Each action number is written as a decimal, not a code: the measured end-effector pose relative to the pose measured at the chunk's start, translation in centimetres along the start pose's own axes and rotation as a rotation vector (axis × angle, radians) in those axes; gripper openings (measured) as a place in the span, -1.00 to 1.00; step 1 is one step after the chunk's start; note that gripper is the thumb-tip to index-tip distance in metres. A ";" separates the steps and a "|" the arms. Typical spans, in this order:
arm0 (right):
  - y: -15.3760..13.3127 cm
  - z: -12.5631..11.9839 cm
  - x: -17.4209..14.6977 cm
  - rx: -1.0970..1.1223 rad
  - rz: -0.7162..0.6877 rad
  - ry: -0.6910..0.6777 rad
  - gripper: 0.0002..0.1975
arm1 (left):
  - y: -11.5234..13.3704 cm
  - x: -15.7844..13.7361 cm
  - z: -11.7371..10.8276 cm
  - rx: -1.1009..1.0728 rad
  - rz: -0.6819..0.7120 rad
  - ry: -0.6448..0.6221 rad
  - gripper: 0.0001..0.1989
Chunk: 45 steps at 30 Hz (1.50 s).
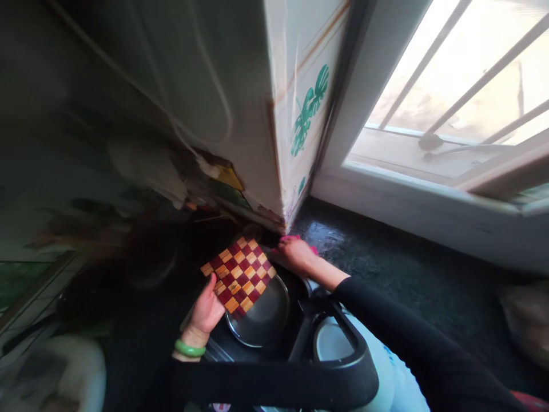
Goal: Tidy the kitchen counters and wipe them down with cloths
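My left hand [206, 309], with a green bangle [190, 348] at its wrist, grips a checkered wooden trivet [242, 272] by its near left edge. The trivet has dark red and light brown squares and is held tilted above a round pan [268, 323], covering part of it. My right hand [297, 256] is closed on a bright pink cloth [314, 250], pressed to the dark countertop [369, 246] by the wall corner. Most of the cloth is hidden under my fingers.
A white tiled wall corner [285, 171] with green leaf stickers [309, 111] rises just beyond my right hand. A barred window [454, 86] is at the right. A white basin-like container [92, 366] stands at the lower left. A black bar [274, 382] crosses the near foreground.
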State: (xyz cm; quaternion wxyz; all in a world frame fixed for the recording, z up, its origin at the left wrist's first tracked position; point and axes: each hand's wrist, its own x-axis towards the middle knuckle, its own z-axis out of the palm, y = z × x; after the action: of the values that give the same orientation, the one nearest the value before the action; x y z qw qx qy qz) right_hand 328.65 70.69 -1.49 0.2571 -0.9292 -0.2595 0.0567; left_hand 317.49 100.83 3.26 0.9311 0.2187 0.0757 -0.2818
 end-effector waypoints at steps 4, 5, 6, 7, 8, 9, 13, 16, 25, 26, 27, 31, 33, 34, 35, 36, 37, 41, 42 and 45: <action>3.7 -3.8 -2.3 0.285 0.125 0.044 -0.75 | 0.0 0.5 0.5 -0.001 -0.010 0.072 -0.45; 5.2 -4.7 -2.8 0.347 0.193 0.080 -0.73 | 0.0 0.7 0.7 0.003 -0.011 0.087 -0.45; 6.8 -5.4 -3.2 0.384 0.257 0.139 -0.71 | 0.0 0.9 0.8 0.008 -0.014 0.096 -0.45; 8.4 -5.9 -3.5 0.393 0.306 0.217 -0.69 | 0.0 1.1 0.9 0.013 -0.015 0.095 -0.45; 10.0 -6.2 -3.7 0.374 0.337 0.302 -0.68 | -0.1 1.3 1.0 0.017 -0.018 0.085 -0.45; 11.3 -6.3 -3.8 0.333 0.353 0.377 -0.66 | -0.1 1.5 1.2 0.020 -0.021 0.068 -0.44; 13.1 -4.1 -3.7 0.142 0.331 0.460 -0.54 | -0.4 2.4 1.6 0.011 -0.037 -0.028 -0.43; 11.0 -1.6 -3.4 0.079 0.220 0.404 -0.51 | -0.8 3.2 1.9 -0.005 -0.064 -0.092 -0.42; 16.7 -6.8 -16.3 0.004 0.516 0.801 -0.50 | -0.7 4.7 2.0 -0.028 -0.111 -0.212 -0.39; 18.2 -7.5 -19.3 -0.064 0.673 0.864 -0.51 | -0.7 4.7 1.8 -0.034 -0.112 -0.218 -0.39; 19.6 -8.0 -22.0 -0.137 0.842 0.923 -0.53 | -0.6 4.6 1.7 -0.038 -0.114 -0.220 -0.39; 21.3 -6.9 -24.5 -0.217 1.116 0.956 -0.55 | -0.7 4.0 1.2 -0.044 -0.101 -0.169 -0.39; 19.9 -5.5 -20.1 -0.141 0.903 0.834 -0.58 | -0.8 3.8 1.2 -0.043 -0.075 -0.134 -0.40; 18.9 -4.7 -16.9 -0.101 0.765 0.771 -0.58 | -0.8 3.7 1.2 -0.039 -0.062 -0.121 -0.40; 17.7 -4.0 -13.4 -0.067 0.658 0.727 -0.57 | -0.8 3.6 1.3 -0.032 -0.054 -0.110 -0.41; 16.6 -3.5 -9.9 -0.040 0.575 0.687 -0.55 | -0.8 3.4 1.5 -0.019 -0.051 -0.099 -0.41; 15.5 -3.0 -6.4 -0.018 0.515 0.659 -0.53 | -0.7 3.3 1.6 -0.002 -0.052 -0.083 -0.41; 13.3 -2.4 3.3 0.039 0.367 0.550 -0.49 | -0.3 2.5 2.4 0.085 -0.044 0.032 -0.44; 13.1 -2.4 4.4 0.049 0.359 0.531 -0.49 | -0.2 2.3 2.5 0.100 -0.035 0.060 -0.45; 12.5 -1.8 4.5 0.078 0.331 0.476 -0.49 | 0.0 2.2 3.0 0.111 -0.013 0.110 -0.46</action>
State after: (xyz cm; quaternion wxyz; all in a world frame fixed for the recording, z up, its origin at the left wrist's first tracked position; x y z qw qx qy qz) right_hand 338.63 63.03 -6.11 0.3337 -0.9354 -0.0345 -0.1117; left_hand 319.34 98.38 5.31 0.9102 0.2845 0.1124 -0.2793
